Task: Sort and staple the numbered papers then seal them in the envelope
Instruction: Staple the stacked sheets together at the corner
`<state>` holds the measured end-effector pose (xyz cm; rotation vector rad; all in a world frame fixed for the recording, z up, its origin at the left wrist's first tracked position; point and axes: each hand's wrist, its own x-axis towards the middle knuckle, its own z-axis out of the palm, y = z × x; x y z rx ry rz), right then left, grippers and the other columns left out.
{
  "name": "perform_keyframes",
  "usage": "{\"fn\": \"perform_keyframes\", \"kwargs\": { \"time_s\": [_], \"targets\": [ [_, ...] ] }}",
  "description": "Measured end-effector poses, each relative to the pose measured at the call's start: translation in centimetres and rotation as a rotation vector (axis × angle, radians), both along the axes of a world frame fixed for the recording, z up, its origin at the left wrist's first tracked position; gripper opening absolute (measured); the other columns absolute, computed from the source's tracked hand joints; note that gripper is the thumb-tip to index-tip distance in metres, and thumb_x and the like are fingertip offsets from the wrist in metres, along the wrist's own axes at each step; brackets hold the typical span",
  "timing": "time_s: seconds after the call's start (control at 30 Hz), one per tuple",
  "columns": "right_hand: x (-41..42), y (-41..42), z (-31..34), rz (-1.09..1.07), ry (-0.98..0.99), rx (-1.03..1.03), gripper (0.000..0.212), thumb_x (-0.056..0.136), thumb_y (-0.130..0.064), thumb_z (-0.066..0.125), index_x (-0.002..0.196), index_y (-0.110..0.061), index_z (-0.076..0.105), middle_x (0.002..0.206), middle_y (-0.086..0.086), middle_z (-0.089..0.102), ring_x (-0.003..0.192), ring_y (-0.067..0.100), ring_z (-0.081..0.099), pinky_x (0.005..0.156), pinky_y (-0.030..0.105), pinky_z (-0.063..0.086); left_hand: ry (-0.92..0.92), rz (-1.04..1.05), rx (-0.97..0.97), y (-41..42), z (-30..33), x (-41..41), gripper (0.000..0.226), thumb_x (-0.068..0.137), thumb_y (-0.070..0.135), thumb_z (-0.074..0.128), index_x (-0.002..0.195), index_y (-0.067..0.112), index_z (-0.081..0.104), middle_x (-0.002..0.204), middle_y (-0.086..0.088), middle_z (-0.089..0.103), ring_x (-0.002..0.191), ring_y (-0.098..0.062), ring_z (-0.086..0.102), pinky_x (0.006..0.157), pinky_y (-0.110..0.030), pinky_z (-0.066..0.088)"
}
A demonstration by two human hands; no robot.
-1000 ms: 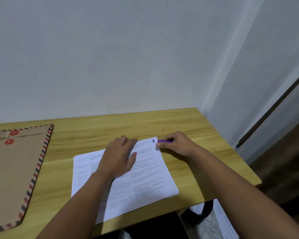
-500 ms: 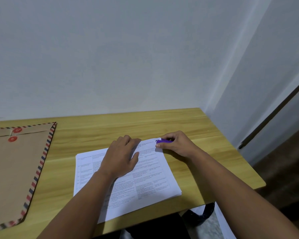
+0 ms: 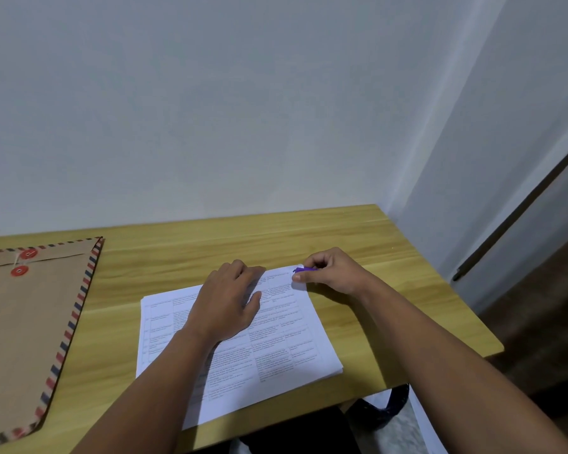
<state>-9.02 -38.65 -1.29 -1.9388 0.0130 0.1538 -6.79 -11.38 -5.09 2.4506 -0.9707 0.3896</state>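
A stack of white printed papers (image 3: pixel 276 348) lies on the wooden table (image 3: pixel 358 237), overhanging its front edge. My left hand (image 3: pixel 227 299) rests flat on the upper middle of the stack, fingers spread. My right hand (image 3: pixel 332 271) is closed on a small purple stapler (image 3: pixel 304 269), which sits over the stack's top right corner and hides the number written there. A brown envelope (image 3: pixel 23 322) with a red and blue striped border and two red string buttons lies flat at the far left, apart from the papers.
A white wall runs along the table's far edge. The table's right edge is near a pale wall and a dark door frame (image 3: pixel 518 211). Below the front edge are a dark object and more white paper (image 3: pixel 420 421) on the floor.
My right hand has slid the purple stapler a little further onto the papers' top right corner, covering the written number 1. My left hand has stayed pressed on the stack.
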Motion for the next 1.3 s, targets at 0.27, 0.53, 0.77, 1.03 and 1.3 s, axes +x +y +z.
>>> {"fn": "perform_keyframes", "kwargs": {
  "time_s": [0.27,0.53,0.77,1.03,1.3],
  "targets": [
    [0.4,-0.1,-0.3,0.007,0.006,-0.061,0.029,0.078,-0.03,0.091,0.08,-0.004,0.078,0.068,0.003,0.059,0.067,0.014,0.05,0.066,0.028,0.039,0.012,-0.001,0.003,0.0,-0.1,0.1,0.044,0.088,0.033,0.065,0.131,0.025,0.06,0.096,0.009,0.05,0.085,-0.017,0.05,0.073,-0.038,0.046],
    [1.0,0.0,-0.1,0.129,-0.016,-0.268,0.03,0.084,-0.043,0.083,0.083,-0.014,0.072,0.075,-0.003,0.065,0.069,0.011,0.056,0.068,0.031,0.043,0.013,0.002,0.013,-0.1,-0.2,0.1,0.042,0.088,0.034,0.064,0.129,0.025,0.061,0.096,0.007,0.052,0.086,-0.018,0.051,0.074,-0.04,0.048],
    [0.4,0.9,-1.6,0.003,-0.158,-0.325,0.05,0.077,-0.05,0.085,0.074,-0.011,0.055,0.065,-0.007,0.052,0.062,0.01,0.045,0.062,0.034,0.038,0.014,-0.004,0.01,-0.1,-0.2,0.2,0.043,0.088,0.035,0.062,0.13,0.024,0.061,0.095,0.008,0.05,0.085,-0.019,0.051,0.073,-0.039,0.047],
    [0.2,1.3,-1.6,-0.058,-0.23,-0.472,0.053,0.085,-0.051,0.078,0.063,-0.014,0.047,0.058,-0.008,0.04,0.057,0.01,0.036,0.057,0.032,0.029,0.009,-0.011,-0.005,-0.1,-0.4,0.3,0.043,0.088,0.035,0.062,0.129,0.024,0.062,0.094,0.009,0.049,0.082,-0.019,0.05,0.071,-0.038,0.046],
    [0.0,2.5,-2.2,-0.227,-0.265,-0.585,0.059,0.081,-0.067,0.067,0.061,-0.015,0.046,0.055,-0.004,0.045,0.055,0.013,0.04,0.052,0.03,0.03,0.012,-0.015,0.0,0.0,-0.4,0.2,0.044,0.089,0.035,0.062,0.132,0.025,0.061,0.095,0.009,0.049,0.084,-0.017,0.05,0.073,-0.036,0.045]
  ]
}}
